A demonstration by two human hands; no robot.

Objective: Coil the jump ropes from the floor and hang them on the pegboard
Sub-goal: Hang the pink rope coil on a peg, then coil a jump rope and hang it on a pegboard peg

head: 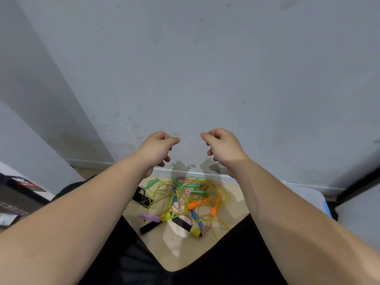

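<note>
A tangled pile of jump ropes (185,199) lies on the beige floor at the foot of the grey wall, between my legs. Its cords are yellow-green, pink and blue. Green handles (192,185), orange handles (197,204), a purple handle (149,217) and yellow-and-black handles (186,225) stick out of it. My left hand (157,148) and right hand (223,146) are raised side by side in front of the wall, well above the pile. Both have curled fingers and hold nothing that I can see. No pegboard is in view.
The grey wall (205,68) fills most of the view, with a white baseboard (257,182) along its foot. Dark boxes and clutter (18,198) sit at the left edge. A black frame bar (357,187) and a blue object (328,208) are at the right.
</note>
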